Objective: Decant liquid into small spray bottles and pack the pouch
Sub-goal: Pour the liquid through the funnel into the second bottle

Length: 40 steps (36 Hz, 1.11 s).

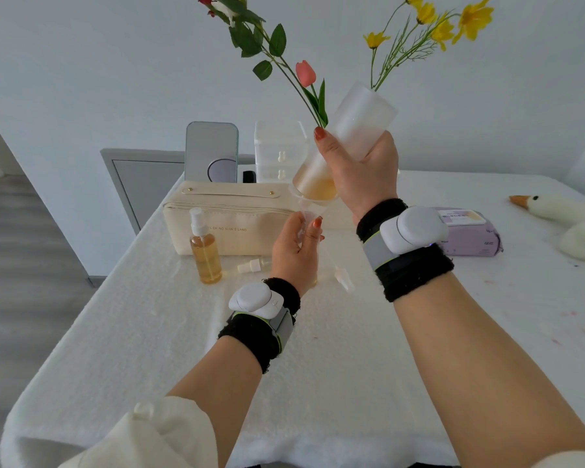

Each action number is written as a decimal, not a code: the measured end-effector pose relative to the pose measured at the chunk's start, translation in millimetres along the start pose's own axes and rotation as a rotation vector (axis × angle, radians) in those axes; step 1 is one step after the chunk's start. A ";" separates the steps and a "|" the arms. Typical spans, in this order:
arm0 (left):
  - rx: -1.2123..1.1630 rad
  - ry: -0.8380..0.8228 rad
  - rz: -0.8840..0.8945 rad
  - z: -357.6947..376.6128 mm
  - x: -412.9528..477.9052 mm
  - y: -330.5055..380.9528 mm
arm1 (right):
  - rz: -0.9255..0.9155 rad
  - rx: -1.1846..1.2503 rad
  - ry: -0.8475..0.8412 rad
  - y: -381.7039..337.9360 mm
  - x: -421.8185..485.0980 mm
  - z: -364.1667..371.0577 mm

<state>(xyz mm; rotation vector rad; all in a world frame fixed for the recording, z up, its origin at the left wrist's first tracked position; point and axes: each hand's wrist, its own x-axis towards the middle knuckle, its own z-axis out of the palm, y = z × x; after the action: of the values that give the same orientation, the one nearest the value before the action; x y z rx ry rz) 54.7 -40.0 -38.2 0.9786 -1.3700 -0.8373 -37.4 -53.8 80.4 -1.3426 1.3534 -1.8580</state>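
Head view | frosted bottle [362, 123] tilted mouth-down over funnel [313, 206], clamped in right grip [358, 163], so liquid is drained | funnel pinched at its stem by left grip [294, 251], judged for steadying.

Your right hand [362, 163], raised at 1 o'clock from your left hand [294, 251], grips a bottle [365, 109]; the left pinches a funnel [298, 198].

Head-worn wide-angle view, facing forward and down, close above the table [142, 309], wall [81, 69] beyond
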 end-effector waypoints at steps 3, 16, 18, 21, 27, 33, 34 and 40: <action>0.002 -0.001 0.005 -0.3 -0.3 0.2 | -0.005 -0.004 0.005 -0.5 0.1 -0.2; -0.002 -0.002 0.000 -0.7 0.5 -0.4 | -0.018 -0.007 -0.003 -0.8 -1.0 1.3; -0.001 -0.001 0.003 -0.9 0.3 -0.4 | -0.023 -0.001 -0.005 -0.7 -1.4 1.4; 0.005 0.001 0.004 -0.8 -0.1 -0.4 | -0.029 -0.006 -0.001 -1.1 -1.6 1.2; 0.010 0.002 -0.001 -0.9 -0.7 1.6 | -0.022 -0.016 -0.004 -2.1 -2.1 1.2; 0.002 0.008 -0.007 -1.2 -1.3 4.3 | -0.012 -0.037 -0.012 -3.8 -2.1 0.4; 0.004 0.008 -0.009 -1.3 -1.5 4.5 | -0.009 -0.039 -0.012 -4.0 -2.3 0.1; 0.002 0.011 -0.011 -1.8 -2.1 5.5 | -0.003 -0.041 -0.018 -5.3 -3.2 -0.3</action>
<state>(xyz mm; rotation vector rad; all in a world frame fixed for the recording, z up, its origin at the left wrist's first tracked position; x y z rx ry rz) 56.1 -35.8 -33.8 0.9912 -1.3574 -0.8378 -35.6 -49.0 83.8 -1.3791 1.3888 -1.8249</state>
